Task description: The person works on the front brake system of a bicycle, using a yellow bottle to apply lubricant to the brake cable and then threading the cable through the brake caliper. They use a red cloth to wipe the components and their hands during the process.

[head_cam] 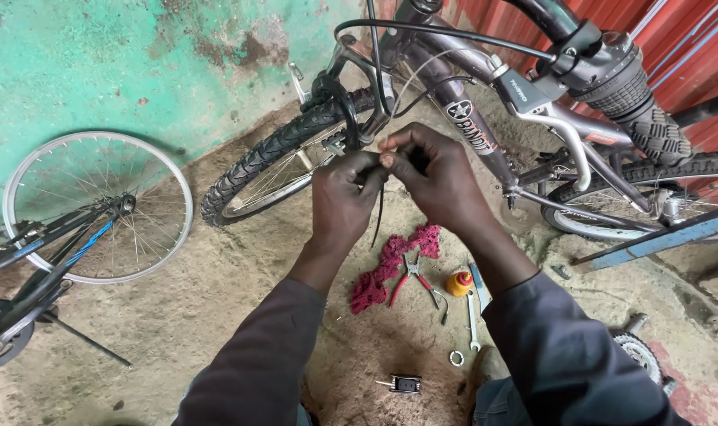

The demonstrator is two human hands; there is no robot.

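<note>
1. My left hand (345,196) and my right hand (434,177) are up close together, in front of the bike (485,118).
2. Both pinch the same thin black cable (379,209). My left grip is pressed tight on it. My right grip pinches it just beside, fingertips touching the left ones.
3. The loose end of the cable hangs down below my hands, over the dirt floor (201,308).
4. The bike's front wheel (276,158) is just behind my hands.
5. On the floor under my arms lie a red rag (383,268), red pliers (410,280), a small orange bottle (458,283) and a wrench (473,319).
6. A bare wheel rim (99,207) of another bike stands far to the left, by the green wall (122,63).
</note>
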